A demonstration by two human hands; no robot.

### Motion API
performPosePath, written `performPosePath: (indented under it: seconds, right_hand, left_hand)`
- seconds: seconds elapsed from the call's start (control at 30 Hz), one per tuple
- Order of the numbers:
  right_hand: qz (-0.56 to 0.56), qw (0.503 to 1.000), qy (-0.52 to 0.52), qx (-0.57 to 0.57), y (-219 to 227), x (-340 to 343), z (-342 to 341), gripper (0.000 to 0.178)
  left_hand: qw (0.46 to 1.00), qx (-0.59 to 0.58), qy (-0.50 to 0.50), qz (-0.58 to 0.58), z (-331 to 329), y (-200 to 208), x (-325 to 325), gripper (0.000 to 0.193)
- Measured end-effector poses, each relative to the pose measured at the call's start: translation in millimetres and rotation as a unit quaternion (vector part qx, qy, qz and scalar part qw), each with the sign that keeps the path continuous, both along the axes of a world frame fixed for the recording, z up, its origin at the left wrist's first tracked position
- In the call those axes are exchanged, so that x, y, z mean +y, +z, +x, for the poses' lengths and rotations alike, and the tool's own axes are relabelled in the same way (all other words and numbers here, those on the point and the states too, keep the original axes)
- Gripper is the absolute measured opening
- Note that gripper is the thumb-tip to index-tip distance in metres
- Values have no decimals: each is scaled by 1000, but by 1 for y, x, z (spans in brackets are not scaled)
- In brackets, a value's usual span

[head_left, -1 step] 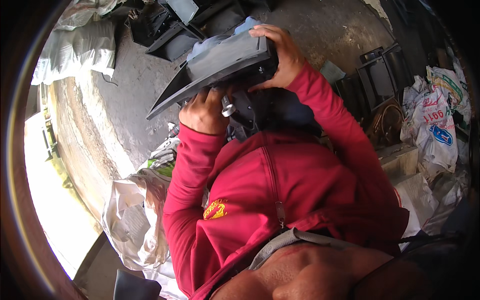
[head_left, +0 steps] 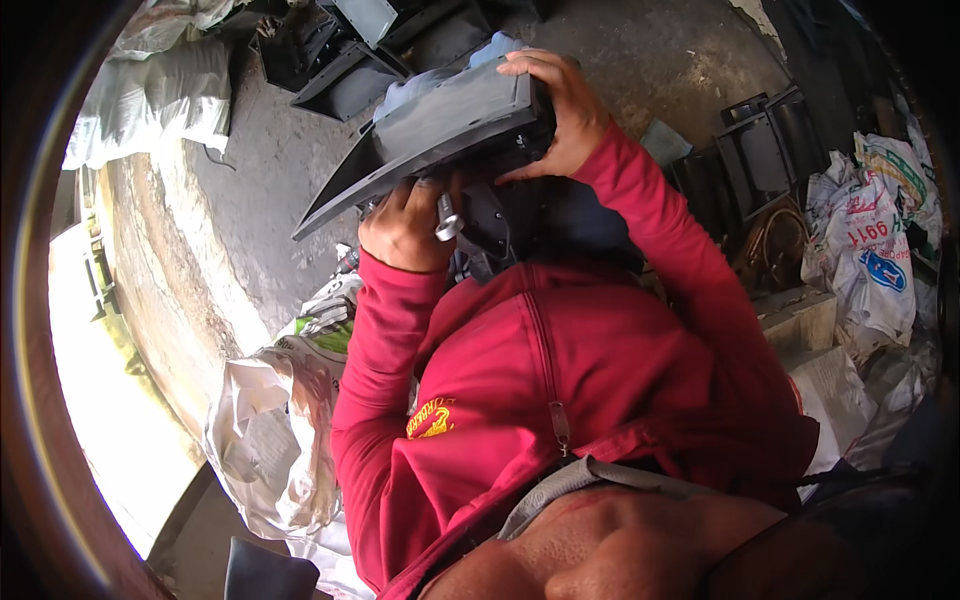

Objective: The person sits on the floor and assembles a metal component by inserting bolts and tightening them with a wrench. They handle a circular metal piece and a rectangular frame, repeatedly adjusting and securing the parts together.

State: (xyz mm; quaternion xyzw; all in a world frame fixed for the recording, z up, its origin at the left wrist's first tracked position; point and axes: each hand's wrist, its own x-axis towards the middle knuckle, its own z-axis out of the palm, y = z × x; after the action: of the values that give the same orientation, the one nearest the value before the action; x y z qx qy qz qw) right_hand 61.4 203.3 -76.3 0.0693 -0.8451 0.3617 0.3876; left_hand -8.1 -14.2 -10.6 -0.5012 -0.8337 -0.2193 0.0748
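A dark grey metal housing (head_left: 455,115), shaped like a shallow open-ended tray, is held tilted in front of my body. My right hand (head_left: 570,115) grips its right end, the fingers over the top edge and the thumb underneath. Below its near edge, my left hand (head_left: 405,228) is closed around a silver wrench (head_left: 449,222), whose rounded end sticks out toward me. The left fingertips and the wrench's other end are hidden under the housing.
Several similar black metal housings (head_left: 350,80) lie on the floor ahead, with more (head_left: 755,150) at the right. White sacks stand at the left (head_left: 270,440) and right (head_left: 870,240). Translucent plastic sheeting (head_left: 150,100) hangs or lies at the far left.
The wrench's visible end has swung slightly down and left, and more of its shaft shows. My left hand has turned a little with it; the right hand and the housing stay nearly still.
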Motion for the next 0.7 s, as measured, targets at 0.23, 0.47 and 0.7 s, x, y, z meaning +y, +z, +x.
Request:
performPosePath:
  seconds: [0.23, 0.47, 0.7]
  right_hand:
    - [24, 1000, 5, -16, -6, 16, 5, 97]
    - [23, 999, 8, -22, -10, 16, 2, 97]
    - [27, 999, -2, -38, -10, 16, 6, 99]
  left_hand:
    - [918, -341, 101, 173, 14, -36, -9, 8]
    - [822, -505, 113, 236, 11, -49, -17, 35]
    - [772, -567, 115, 264, 3, -51, -23, 32]
